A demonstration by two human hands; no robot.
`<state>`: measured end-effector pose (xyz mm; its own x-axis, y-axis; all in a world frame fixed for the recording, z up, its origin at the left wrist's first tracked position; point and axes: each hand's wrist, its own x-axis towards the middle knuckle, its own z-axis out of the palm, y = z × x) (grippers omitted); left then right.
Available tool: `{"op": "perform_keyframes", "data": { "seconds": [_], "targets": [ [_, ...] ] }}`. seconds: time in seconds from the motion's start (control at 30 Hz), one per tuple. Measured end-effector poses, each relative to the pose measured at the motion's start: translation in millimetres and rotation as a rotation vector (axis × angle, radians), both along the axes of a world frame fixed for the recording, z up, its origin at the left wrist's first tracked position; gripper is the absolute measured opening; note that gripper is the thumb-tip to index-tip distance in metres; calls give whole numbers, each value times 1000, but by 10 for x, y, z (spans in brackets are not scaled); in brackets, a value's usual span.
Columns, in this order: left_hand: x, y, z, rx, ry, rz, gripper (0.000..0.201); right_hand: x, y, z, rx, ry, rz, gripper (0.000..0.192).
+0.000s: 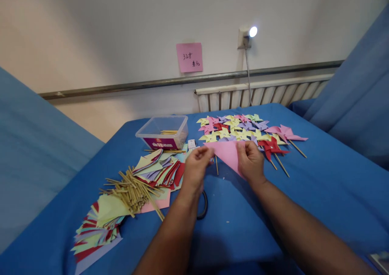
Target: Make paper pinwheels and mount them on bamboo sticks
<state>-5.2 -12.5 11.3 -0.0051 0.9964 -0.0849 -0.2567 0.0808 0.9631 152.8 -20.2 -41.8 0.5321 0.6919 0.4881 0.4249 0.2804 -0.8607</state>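
Both my hands hold a pink paper sheet (227,152) folded into a triangle, just above the blue tabletop. My left hand (196,165) pinches its left corner. My right hand (251,161) grips its right edge. Behind the sheet lies a spread of finished paper pinwheels (240,129) in yellow, purple, pink and red, some with wooden sticks. To the left lie a pile of wooden sticks (133,190) and stacks of coloured paper (161,169).
A clear plastic box (164,132) with sticks inside stands at the back left. More coloured paper (97,230) lies near the table's left front edge. A black ring-shaped object (203,206) lies under my left wrist. Blue partitions stand on both sides; a radiator (261,92) runs behind.
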Motion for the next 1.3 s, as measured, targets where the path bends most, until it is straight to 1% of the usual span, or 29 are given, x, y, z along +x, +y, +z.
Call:
{"op": "perform_keyframes", "data": {
  "seconds": [0.07, 0.1, 0.13, 0.17, 0.2, 0.3, 0.37, 0.47, 0.5, 0.57, 0.6, 0.63, 0.7, 0.73, 0.8, 0.83, 0.87, 0.93, 1.03, 1.1, 1.13, 1.2, 1.27, 1.3],
  "targets": [
    [120, -80, -85, -5, 69, -229, 43, -36, -7, -3, -24, 23, 27, 27],
    [167, -113, -125, -10, 78, -308, 44, -52, -12, -4, -37, 30, 41, 27],
    [198, -137, -158, -12, 120, -327, 40, -65, -17, -5, -47, 32, 54, 27],
    [211, -147, -181, -11, 169, -311, 36, -72, -21, -5, -57, 29, 64, 27],
    [206, -144, -191, -5, 213, -256, 32, -75, -25, -3, -64, 21, 68, 27],
    [98, -65, -151, 54, 270, -16, 32, -59, -25, 14, -69, -15, 53, 26],
    [-2, 12, -93, 92, 210, 84, 32, -41, -20, 26, -67, -33, 50, 26],
    [-95, 89, -35, 107, 80, 184, 33, -29, -10, 27, -77, -43, 73, 25],
    [-95, 94, -36, 104, 43, 199, 34, -31, -6, 23, -82, -40, 76, 25],
    [-48, 70, -68, 69, -6, 158, 38, -42, 0, 9, -86, -24, 69, 26],
    [-5, 44, -97, 39, -17, 101, 39, -49, 3, 1, -84, -16, 64, 27],
    [44, 13, -129, -2, -13, 15, 41, -57, 4, -6, -81, -8, 59, 27],
    [136, -47, -192, -37, 13, -104, 43, -70, 2, -17, -82, 1, 63, 27],
    [167, -69, -214, -41, 22, -122, 42, -74, 0, -19, -84, 4, 70, 27],
    [181, -79, -227, -6, 39, -56, 35, -75, -5, -18, -88, 4, 84, 27],
    [162, -66, -216, 21, 41, 1, 31, -72, -6, -14, -88, 2, 87, 27],
    [128, -42, -194, 50, 37, 61, 29, -66, -7, -10, -89, -3, 91, 27],
    [30, 25, -125, 90, -22, 141, 27, -51, -4, -2, -90, -18, 96, 27],
    [-111, 119, -17, 75, -127, 281, 27, -30, 7, 5, -87, -34, 96, 26],
    [-148, 144, 17, 43, -185, 334, 28, -26, 13, 6, -82, -34, 85, 26],
    [-142, 141, 15, 27, -199, 330, 29, -28, 14, 7, -79, -32, 79, 26],
    [-84, 109, -25, 4, -183, 244, 31, -37, 13, 9, -77, -25, 67, 27],
    [11, 51, -97, -20, -108, 61, 35, -51, 10, 11, -79, -7, 63, 28],
    [63, 18, -134, -20, -55, -10, 36, -57, 9, 11, -79, 4, 64, 29]
  ]
}}
